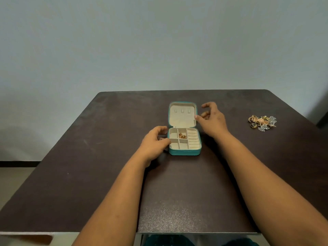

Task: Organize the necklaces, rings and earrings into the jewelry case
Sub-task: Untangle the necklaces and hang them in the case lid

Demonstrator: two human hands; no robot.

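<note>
A small teal jewelry case point(184, 153) lies open in the middle of the table, its cream lid point(182, 119) folded flat away from me. The base has small square compartments and ring rolls on the right. A bit of gold jewelry point(182, 135) sits in the upper middle compartment. My left hand point(156, 141) grips the left side of the base, thumb on the rim. My right hand point(212, 118) hovers by the lid's right edge, thumb touching it, fingers loosely curled and holding nothing. A pile of gold and silver jewelry point(262, 121) lies far right on the table.
The dark brown table point(106, 157) spans the view, with its near edge just in front of me and its far edge against a plain grey wall. Floor shows at the left, beyond the table's side.
</note>
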